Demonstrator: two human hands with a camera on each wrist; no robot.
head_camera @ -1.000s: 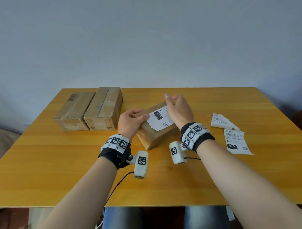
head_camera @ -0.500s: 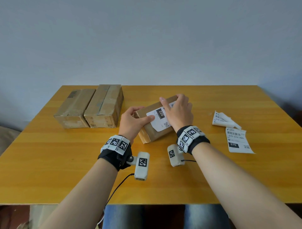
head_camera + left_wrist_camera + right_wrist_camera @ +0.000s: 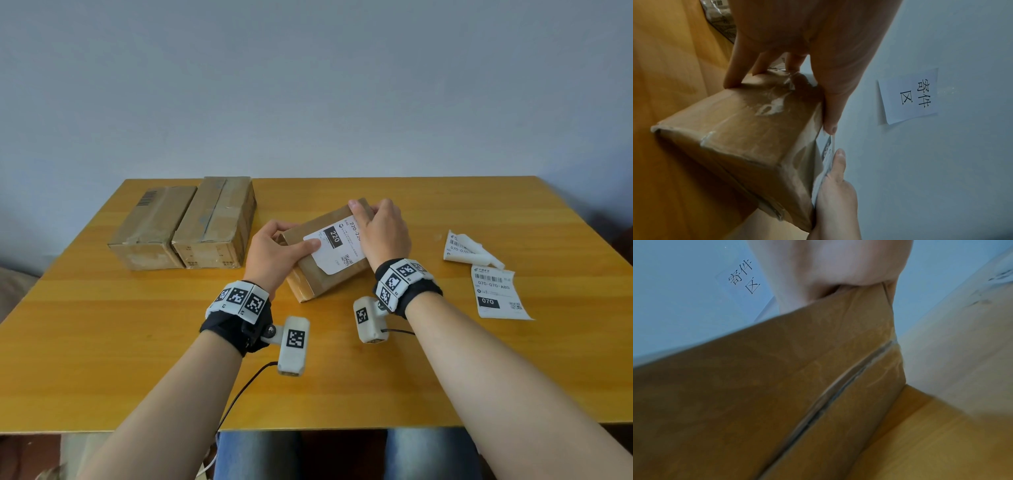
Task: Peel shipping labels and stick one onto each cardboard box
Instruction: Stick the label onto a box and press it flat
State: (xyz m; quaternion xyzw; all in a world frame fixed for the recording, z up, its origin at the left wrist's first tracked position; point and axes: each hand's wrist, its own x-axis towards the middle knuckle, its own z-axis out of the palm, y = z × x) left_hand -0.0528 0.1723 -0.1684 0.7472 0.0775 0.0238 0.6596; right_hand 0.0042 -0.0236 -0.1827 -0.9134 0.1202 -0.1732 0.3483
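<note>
A cardboard box (image 3: 310,274) lies aslant at the table's middle, with a white shipping label (image 3: 339,251) marked "220" on its top face. My left hand (image 3: 274,253) grips the box's left end; its thumb (image 3: 830,123) presses the label's near corner, and its fingers (image 3: 740,71) curl round the side. My right hand (image 3: 385,236) grips the far right end, thumb laid along the label's edge and the other fingers hidden behind the box. In the right wrist view, the box's brown side (image 3: 777,386) fills the frame under my palm (image 3: 828,264).
Two more taped cardboard boxes (image 3: 154,229) (image 3: 215,222) stand side by side at the back left. A flat label sheet marked "070" (image 3: 496,294) and curled label paper (image 3: 469,248) lie to the right. The wooden table (image 3: 137,342) meets a wall with a paper sign (image 3: 908,95).
My right hand has slid from over the label toward the box's far end, uncovering more of the label. My left thumb has moved onto the label's corner.
</note>
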